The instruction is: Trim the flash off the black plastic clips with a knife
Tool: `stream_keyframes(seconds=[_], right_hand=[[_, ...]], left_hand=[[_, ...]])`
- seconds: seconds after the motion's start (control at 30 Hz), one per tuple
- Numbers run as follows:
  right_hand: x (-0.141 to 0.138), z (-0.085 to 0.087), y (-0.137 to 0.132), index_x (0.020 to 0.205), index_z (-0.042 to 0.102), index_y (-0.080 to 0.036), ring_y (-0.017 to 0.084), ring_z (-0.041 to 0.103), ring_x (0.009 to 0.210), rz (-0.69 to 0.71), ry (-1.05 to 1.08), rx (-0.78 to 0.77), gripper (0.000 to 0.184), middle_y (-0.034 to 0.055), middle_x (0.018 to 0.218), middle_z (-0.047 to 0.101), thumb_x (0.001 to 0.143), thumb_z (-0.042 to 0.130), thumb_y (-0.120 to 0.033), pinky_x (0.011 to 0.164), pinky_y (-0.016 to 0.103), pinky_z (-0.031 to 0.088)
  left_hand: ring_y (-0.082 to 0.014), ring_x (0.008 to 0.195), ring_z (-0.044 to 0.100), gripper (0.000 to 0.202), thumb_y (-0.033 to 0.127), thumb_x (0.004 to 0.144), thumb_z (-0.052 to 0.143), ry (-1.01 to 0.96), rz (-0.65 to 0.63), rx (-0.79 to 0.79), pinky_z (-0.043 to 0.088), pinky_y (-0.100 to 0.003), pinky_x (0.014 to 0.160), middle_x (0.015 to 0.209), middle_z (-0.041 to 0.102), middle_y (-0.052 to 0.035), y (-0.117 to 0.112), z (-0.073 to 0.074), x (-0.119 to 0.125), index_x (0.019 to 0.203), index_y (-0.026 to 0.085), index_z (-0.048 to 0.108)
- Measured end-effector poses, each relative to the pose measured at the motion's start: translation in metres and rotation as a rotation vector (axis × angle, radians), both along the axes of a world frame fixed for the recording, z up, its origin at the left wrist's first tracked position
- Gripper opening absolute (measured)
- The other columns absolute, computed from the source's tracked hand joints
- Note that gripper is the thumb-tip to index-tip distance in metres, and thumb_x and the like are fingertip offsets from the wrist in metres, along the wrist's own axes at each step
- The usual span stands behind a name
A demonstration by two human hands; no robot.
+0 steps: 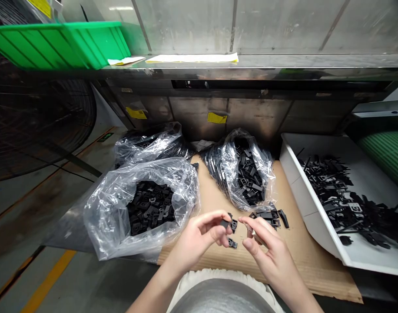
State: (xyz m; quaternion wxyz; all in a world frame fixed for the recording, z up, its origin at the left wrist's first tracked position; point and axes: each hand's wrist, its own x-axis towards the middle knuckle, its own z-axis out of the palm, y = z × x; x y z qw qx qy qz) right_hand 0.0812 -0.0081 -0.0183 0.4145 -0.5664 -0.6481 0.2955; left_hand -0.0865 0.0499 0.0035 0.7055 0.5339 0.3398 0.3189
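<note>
My left hand [199, 239] is closed, pinching a small black plastic part [224, 224] between thumb and fingertips. My right hand [270, 248] is just across from it, its fingers curled in; a small, partly shiny thing shows between them, too hidden to name. The hands are apart. Below and between them, a few small black parts [232, 243] lie on the cardboard sheet [215, 191]. Beyond my right hand is a small group of longer black parts [267, 215]. Left of my left hand stands an open clear plastic bag [104, 217] filled with black parts [151, 204].
Another open bag [227, 174] of black pieces stands behind the hands, with a further bag [150, 143] at back left. A white tray [303, 204] of black scraps is on the right. A green crate [97, 43] rests on the metal shelf [283, 65]. A large fan [39, 108] stands left.
</note>
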Motion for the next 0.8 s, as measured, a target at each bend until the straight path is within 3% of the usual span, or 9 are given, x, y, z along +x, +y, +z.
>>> stream_keyframes(seconds=[0.1, 0.2, 0.33, 0.5, 0.8], right_hand=[[-0.003, -0.002, -0.003, 0.105, 0.057, -0.022, 0.017, 0.054, 0.076, -0.056, 0.0, -0.007, 0.025, 0.0038, 0.08, 0.055, 0.087, 0.04, -0.028, 0.066, 0.027, 0.043], [-0.005, -0.006, -0.005, 0.104, 0.057, -0.02, 0.017, 0.054, 0.072, -0.067, -0.021, 0.029, 0.024, 0.0047, 0.078, 0.057, 0.088, 0.039, -0.022, 0.064, 0.028, 0.042], [-0.004, -0.004, -0.004, 0.101, 0.057, -0.017, 0.017, 0.054, 0.069, -0.027, -0.077, 0.122, 0.022, 0.0053, 0.075, 0.057, 0.086, 0.041, -0.017, 0.062, 0.028, 0.043], [-0.005, 0.008, -0.003, 0.098, 0.058, -0.015, 0.017, 0.053, 0.066, 0.08, -0.133, 0.114, 0.022, 0.0057, 0.072, 0.055, 0.087, 0.039, -0.017, 0.057, 0.029, 0.043], [-0.007, 0.007, -0.003, 0.095, 0.059, -0.016, 0.017, 0.053, 0.065, 0.056, -0.167, 0.112, 0.022, 0.0056, 0.071, 0.055, 0.087, 0.038, -0.019, 0.057, 0.028, 0.041]], left_hand=[[-0.0092, 0.055, 0.056, 0.014, 0.021, 0.082, 0.053, -0.027, 0.099, -0.047, 0.044, -0.023, 0.058, 0.078, 0.06, -0.0005, 0.0, -0.002, 0.0, 0.096, 0.018, 0.052], [-0.0128, 0.067, 0.06, 0.03, 0.015, 0.076, 0.059, -0.023, 0.107, -0.068, 0.046, -0.027, 0.068, 0.089, 0.061, -0.0017, 0.001, -0.004, 0.001, 0.104, 0.021, 0.051], [-0.0172, 0.081, 0.058, 0.015, 0.016, 0.074, 0.062, 0.107, 0.081, 0.049, 0.046, -0.028, 0.074, 0.089, 0.064, -0.004, 0.001, -0.002, 0.0, 0.089, 0.016, 0.066], [-0.0178, 0.087, 0.058, 0.015, 0.015, 0.078, 0.058, 0.173, 0.084, 0.241, 0.042, -0.026, 0.08, 0.089, 0.065, -0.0026, -0.001, 0.003, -0.002, 0.088, 0.019, 0.069], [-0.0181, 0.086, 0.058, 0.015, 0.012, 0.078, 0.058, 0.174, 0.077, 0.297, 0.042, -0.026, 0.08, 0.089, 0.066, -0.0039, -0.006, 0.006, -0.003, 0.086, 0.017, 0.069]])
